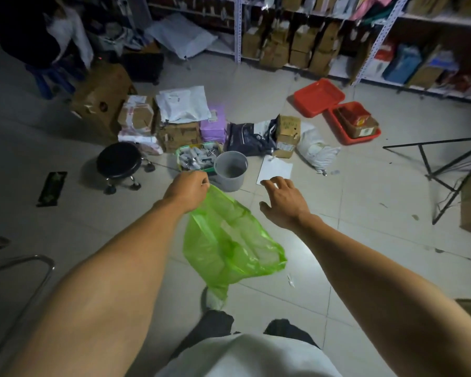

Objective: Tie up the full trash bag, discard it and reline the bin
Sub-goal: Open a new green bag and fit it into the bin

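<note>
The left hand (186, 187) has its grip pinched closed on the top edge of a translucent green trash bag (229, 240), which hangs above the tiled floor (365, 213); the right hand (280, 202) hovers with an open grip, fingers spread, holding nothing; the unlined grey bin (230, 170) stands just beyond; no writing is legible.

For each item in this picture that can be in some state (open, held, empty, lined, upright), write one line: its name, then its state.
Green bag: empty, hanging limp, pinched at the top.
Left hand: pinches the green bag's top edge.
Right hand: holds nothing, fingers spread.
Grey bin: upright on the floor, unlined, looks empty.
Black stool: upright, nothing on it.
Red trays: on the floor, one empty, one holding boxes.
</note>
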Demonstrator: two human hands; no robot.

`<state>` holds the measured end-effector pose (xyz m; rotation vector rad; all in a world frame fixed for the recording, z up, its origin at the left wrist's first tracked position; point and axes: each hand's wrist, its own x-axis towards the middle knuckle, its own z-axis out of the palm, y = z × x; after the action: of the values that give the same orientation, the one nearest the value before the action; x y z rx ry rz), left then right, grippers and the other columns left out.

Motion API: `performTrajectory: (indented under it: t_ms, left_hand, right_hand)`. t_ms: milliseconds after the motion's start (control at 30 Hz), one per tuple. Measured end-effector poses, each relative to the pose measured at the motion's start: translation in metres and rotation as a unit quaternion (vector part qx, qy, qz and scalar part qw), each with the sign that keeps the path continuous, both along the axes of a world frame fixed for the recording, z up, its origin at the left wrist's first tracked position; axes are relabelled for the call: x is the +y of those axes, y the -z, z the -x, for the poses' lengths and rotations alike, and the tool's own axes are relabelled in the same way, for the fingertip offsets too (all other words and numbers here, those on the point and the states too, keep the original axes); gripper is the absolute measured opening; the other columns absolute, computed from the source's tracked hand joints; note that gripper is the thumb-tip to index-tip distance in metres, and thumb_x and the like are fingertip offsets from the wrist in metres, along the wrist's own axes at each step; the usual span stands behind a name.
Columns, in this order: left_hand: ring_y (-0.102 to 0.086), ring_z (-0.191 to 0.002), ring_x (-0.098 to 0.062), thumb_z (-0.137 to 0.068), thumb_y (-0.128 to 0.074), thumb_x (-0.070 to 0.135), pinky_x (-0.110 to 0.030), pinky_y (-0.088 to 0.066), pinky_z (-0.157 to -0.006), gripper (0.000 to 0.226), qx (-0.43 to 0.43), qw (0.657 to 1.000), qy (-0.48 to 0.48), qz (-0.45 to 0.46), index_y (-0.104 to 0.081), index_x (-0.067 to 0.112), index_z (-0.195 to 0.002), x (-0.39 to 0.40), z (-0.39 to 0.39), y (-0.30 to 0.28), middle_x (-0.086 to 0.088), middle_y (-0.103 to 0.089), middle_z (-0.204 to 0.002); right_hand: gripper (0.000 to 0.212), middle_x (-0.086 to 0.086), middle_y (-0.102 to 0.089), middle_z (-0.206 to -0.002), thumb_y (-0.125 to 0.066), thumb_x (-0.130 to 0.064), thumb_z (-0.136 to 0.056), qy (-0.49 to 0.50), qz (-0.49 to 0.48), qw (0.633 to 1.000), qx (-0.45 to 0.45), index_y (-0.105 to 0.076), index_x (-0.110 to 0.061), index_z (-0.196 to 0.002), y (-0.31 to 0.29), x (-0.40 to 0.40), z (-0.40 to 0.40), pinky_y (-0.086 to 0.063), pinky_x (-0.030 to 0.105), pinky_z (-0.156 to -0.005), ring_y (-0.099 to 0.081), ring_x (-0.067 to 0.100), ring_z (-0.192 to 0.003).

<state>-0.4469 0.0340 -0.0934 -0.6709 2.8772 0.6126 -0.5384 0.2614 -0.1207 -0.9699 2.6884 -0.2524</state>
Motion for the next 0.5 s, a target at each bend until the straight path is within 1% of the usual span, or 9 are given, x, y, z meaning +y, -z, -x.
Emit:
performTrajectory:
  t_ms: [200,300,400,500]
  left_hand:
    - [-0.063,-0.086,-0.037,-0.088,-0.050,0.013,-0.039,-0.049,-0.072,0.018,0.022,0.999,0.024,-0.013,-0.067,0.008,-0.082,-0.056,0.053,0.003,-0.019,-0.071,-0.090]
    - [-0.064,-0.086,-0.038,-0.090,-0.050,0.015,-0.039,-0.049,-0.072,0.019,0.015,0.999,0.032,-0.021,-0.067,0.009,-0.083,-0.075,0.081,0.011,-0.019,-0.071,-0.090]
    - [-0.063,-0.089,-0.039,-0.091,-0.050,0.018,-0.042,-0.051,-0.075,0.018,0.017,0.999,0.048,-0.018,-0.066,0.010,-0.085,-0.090,0.113,0.020,-0.020,-0.071,-0.092]
    - [-0.063,-0.089,-0.039,-0.091,-0.050,0.016,-0.042,-0.051,-0.074,0.019,0.011,0.998,0.053,-0.020,-0.067,0.010,-0.086,-0.104,0.147,0.025,-0.020,-0.071,-0.092]
  right_hand:
    - [0.061,0.014,-0.042,-0.143,-0.057,-0.038,-0.088,0.034,-0.007,0.999,0.016,-0.040,-0.017,-0.142,-0.003,-0.044,0.037,-0.040,0.042,-0.101,-0.038,0.036,-0.129]
    - [0.060,0.013,-0.043,-0.142,-0.057,-0.037,-0.088,0.054,-0.010,0.998,0.016,-0.040,-0.017,-0.142,-0.001,-0.059,0.058,-0.040,0.042,-0.100,-0.039,0.035,-0.128]
    - [0.060,0.013,-0.044,-0.142,-0.057,-0.037,-0.088,0.062,-0.013,0.998,0.007,-0.041,-0.017,-0.142,0.006,-0.076,0.081,-0.041,0.042,-0.100,-0.039,0.035,-0.129]
    - [0.060,0.014,-0.043,-0.142,-0.058,-0.036,-0.087,0.064,-0.013,0.998,-0.005,-0.041,-0.016,-0.141,0.017,-0.096,0.111,-0.042,0.042,-0.099,-0.038,0.035,-0.128]
